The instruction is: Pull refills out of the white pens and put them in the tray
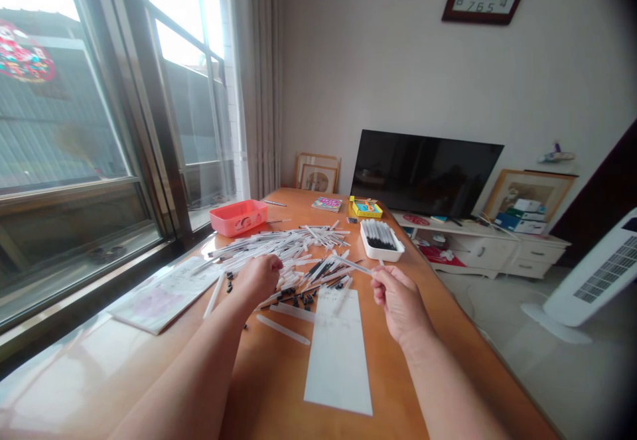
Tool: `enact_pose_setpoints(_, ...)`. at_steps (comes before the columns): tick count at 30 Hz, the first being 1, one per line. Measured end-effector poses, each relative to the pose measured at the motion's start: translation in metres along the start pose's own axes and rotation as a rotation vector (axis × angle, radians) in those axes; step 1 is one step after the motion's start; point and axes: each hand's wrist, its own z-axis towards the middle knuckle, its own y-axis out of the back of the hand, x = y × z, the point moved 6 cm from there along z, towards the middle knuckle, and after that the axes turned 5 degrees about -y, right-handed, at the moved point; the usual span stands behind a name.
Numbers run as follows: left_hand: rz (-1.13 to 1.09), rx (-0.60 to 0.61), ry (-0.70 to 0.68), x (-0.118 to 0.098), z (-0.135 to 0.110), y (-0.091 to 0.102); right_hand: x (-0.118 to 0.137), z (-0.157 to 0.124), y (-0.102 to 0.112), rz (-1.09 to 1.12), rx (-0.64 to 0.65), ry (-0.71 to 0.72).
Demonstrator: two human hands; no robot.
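Note:
My right hand (398, 297) is closed in a pinch on one end of a slim, whitish pen barrel (355, 265), which points left over the pile. My left hand (259, 275) hovers at the near side of a loose heap of pen parts (279, 244), its fingers curled together; whatever they hold, if anything, is hidden. Frosted barrels and dark, thin refills make up the heap, with small black caps (298, 297) scattered in front. Between my arms lies a long white sheet of paper (338, 360). A single frosted barrel (283, 329) rests left of it.
Beyond my right hand stands a white tray (398, 251) of black-ended barrels. A pink box (239, 218) sits far left, a yellow box (367, 209) and booklet (327, 204) at the back. A flat booklet (162, 297) lies left, near the window. The table's edge runs along the right.

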Motion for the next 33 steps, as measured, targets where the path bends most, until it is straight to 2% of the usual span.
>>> enact_pose_setpoints(8,0.089,0.106,-0.021,0.000,-0.002,-0.003,0.003,-0.004,-0.004,-0.018,0.009,-0.006)
enact_pose_setpoints(14,0.102,0.157,-0.104,-0.017,-0.004,-0.006,0.004,-0.005,-0.005,-0.020,0.014,-0.004)
enact_pose_setpoints(18,0.152,0.170,-0.058,-0.023,-0.008,-0.007,0.006,-0.008,-0.007,-0.024,0.012,-0.008)
enact_pose_setpoints(25,0.161,0.181,-0.095,-0.028,-0.008,-0.010,0.010,-0.011,-0.009,-0.028,0.018,-0.016)
enact_pose_setpoints(29,-0.017,0.095,-0.083,-0.029,-0.005,-0.003,0.010,-0.011,-0.010,-0.018,0.033,-0.014)
enact_pose_setpoints(31,-0.223,0.067,-0.059,-0.033,-0.006,0.000,0.010,-0.011,-0.013,-0.020,0.063,-0.013)
enact_pose_setpoints(33,-0.481,0.097,-0.016,-0.039,-0.010,0.001,0.010,-0.012,-0.015,-0.029,0.093,-0.013)
